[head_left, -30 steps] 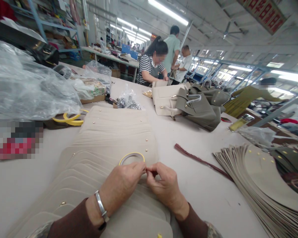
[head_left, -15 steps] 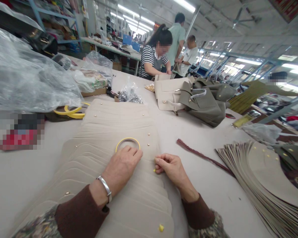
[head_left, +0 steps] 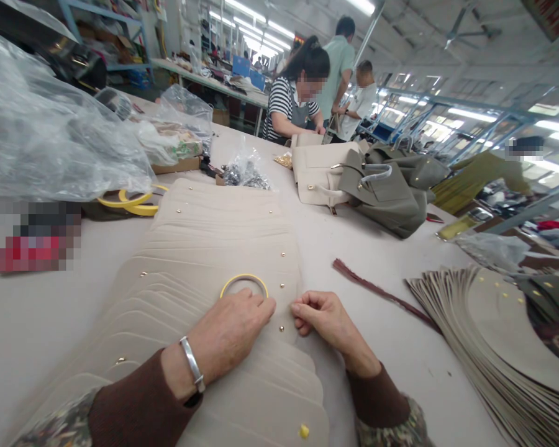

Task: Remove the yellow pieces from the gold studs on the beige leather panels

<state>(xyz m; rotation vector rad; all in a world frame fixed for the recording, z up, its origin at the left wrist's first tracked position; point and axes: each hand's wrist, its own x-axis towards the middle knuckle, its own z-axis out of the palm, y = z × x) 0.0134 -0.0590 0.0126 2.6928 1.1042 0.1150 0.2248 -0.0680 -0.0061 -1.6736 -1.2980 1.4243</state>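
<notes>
Fanned-out beige leather panels point(head_left: 168, 310) lie overlapped before me, with small gold-coloured metal studs point(head_left: 282, 328) on them. My left hand point(head_left: 235, 329) rests on the panels, its curled fingers gripping a yellow tape roll point(head_left: 243, 277). The far rim of the roll shows beyond the knuckles. At the panels' right edge, close to a stud, my right hand point(head_left: 323, 323) is closed with thumb and index finger pinched. Whatever is between those fingertips is hidden. A yellow tape piece point(head_left: 304, 431) sticks to the nearest panel.
More stacked panels point(head_left: 489, 323) stand at right, beside a dark red strip point(head_left: 382, 290). Beige and olive handbags point(head_left: 382, 192) lie further back, near a co-worker in a striped top point(head_left: 282, 102). Clear plastic sheeting point(head_left: 51, 136) and yellow tape rolls point(head_left: 140, 202) are at left.
The yellow bit by my right fingertips is no longer visible, and a bare stud shows beside them. My left hand and the tape roll have shifted slightly toward me.
</notes>
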